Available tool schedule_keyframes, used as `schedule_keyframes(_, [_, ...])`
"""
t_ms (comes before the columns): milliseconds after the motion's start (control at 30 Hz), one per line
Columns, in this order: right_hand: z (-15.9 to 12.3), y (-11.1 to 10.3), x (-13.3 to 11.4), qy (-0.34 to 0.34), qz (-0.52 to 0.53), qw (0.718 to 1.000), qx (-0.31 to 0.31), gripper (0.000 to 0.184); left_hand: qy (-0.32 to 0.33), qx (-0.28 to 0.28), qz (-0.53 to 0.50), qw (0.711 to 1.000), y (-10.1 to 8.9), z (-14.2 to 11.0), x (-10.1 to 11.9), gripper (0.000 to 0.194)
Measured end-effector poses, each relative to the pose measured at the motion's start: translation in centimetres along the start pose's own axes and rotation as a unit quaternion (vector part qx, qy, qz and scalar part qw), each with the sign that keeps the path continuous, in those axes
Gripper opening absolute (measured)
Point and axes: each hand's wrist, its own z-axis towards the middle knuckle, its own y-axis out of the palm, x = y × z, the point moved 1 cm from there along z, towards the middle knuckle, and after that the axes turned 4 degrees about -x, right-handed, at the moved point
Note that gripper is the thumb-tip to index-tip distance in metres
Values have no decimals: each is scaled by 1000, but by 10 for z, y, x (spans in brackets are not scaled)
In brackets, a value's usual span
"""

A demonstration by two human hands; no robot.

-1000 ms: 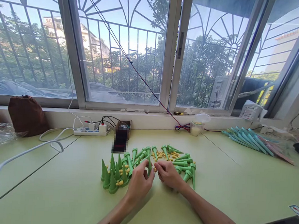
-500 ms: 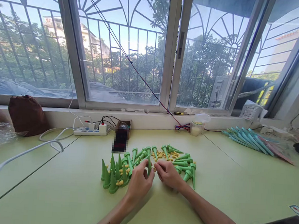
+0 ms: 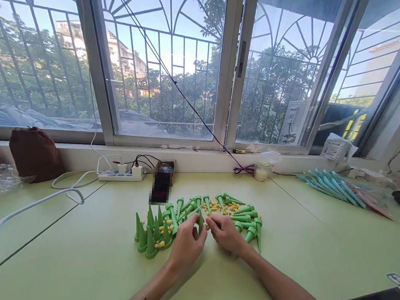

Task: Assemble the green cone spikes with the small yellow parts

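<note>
My left hand (image 3: 187, 241) is closed round a green watering spike (image 3: 201, 222), whose narrow tip points upward. Close beside it, my right hand (image 3: 227, 233) pinches a small yellow valve (image 3: 207, 226) against the spike's side; the fingers hide most of it. To the left, several green spikes (image 3: 151, 245) stand on their wide caps, with yellow valves (image 3: 160, 244) on some of them. Loose spikes (image 3: 245, 219) lie beyond and right of my hands. A pile of small yellow valves (image 3: 228, 208) is spread among the farther ones.
A pixelated dark object (image 3: 160, 188) lies behind the spikes, near a white power strip (image 3: 121, 176). A white cable (image 3: 20, 215) crosses the table's left side. At the back stand a brown bag (image 3: 35, 154) and a clear tub (image 3: 262, 171); blue packets (image 3: 332, 187) lie right.
Almost nothing differs. Both hands keep the same hold and position, and the view has shifted very slightly.
</note>
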Motion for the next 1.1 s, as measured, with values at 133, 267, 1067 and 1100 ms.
schedule_keyframes(133, [0,0,0,-1,-11,1000,-3,50,2,-1,1,1000,1,0,0,20])
schedule_keyframes(267, [0,0,2,-5,-24,1000,-5,49,4,-2,3,1000,1,1,0,20])
schedule_keyframes(1067, [1,1,6,-14,-6,1000,-7,55,5,-20,17,1000,3,-1,-1,17])
schedule_keyframes(1100, [1,1,5,-17,-8,1000,4,52,5,-15,16,1000,2,0,-1,18])
